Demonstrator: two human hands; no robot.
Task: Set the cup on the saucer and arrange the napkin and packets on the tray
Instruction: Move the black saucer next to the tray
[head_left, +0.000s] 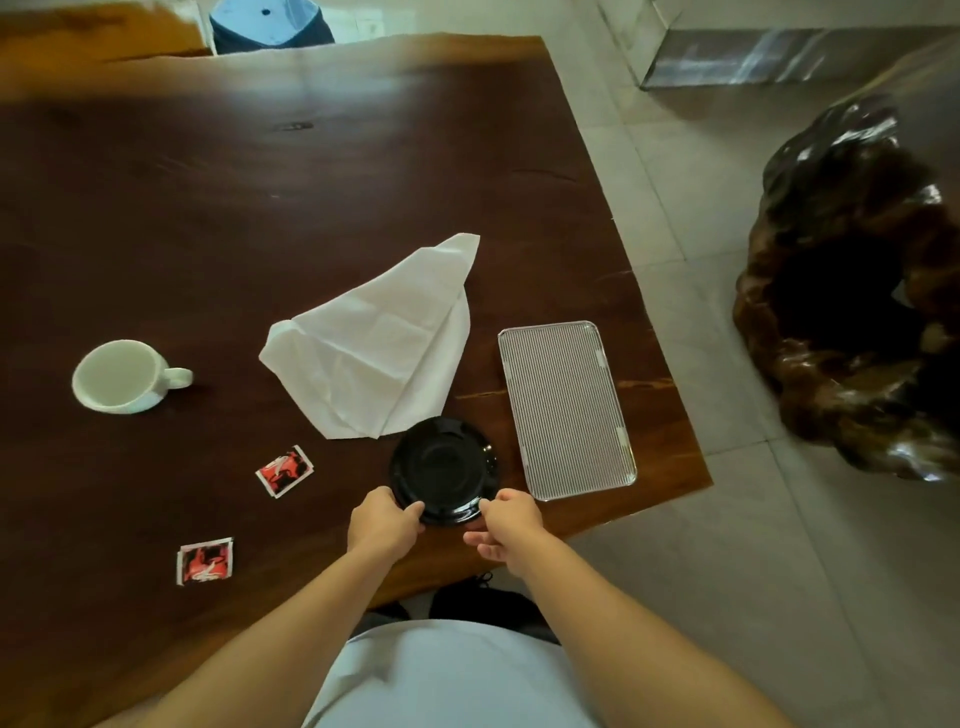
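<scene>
A glossy black saucer (441, 470) lies on the dark wooden table near its front edge. My left hand (382, 522) grips the saucer's near left rim and my right hand (506, 525) pinches its near right rim. A white cup (122, 376) stands upright far to the left, handle pointing right. A crumpled white napkin (379, 343) is spread just behind the saucer. Two red, black and white packets lie flat on the table, one (284, 471) left of the saucer and one (205, 561) nearer the front. A ribbed silver tray (566, 408) sits empty to the right of the saucer.
The table's right edge (675, 395) runs close beside the tray, with tiled floor beyond. A large dark carved wooden stump (852, 291) stands on the floor at the right. Another person's blue clothing (270, 23) shows past the far edge.
</scene>
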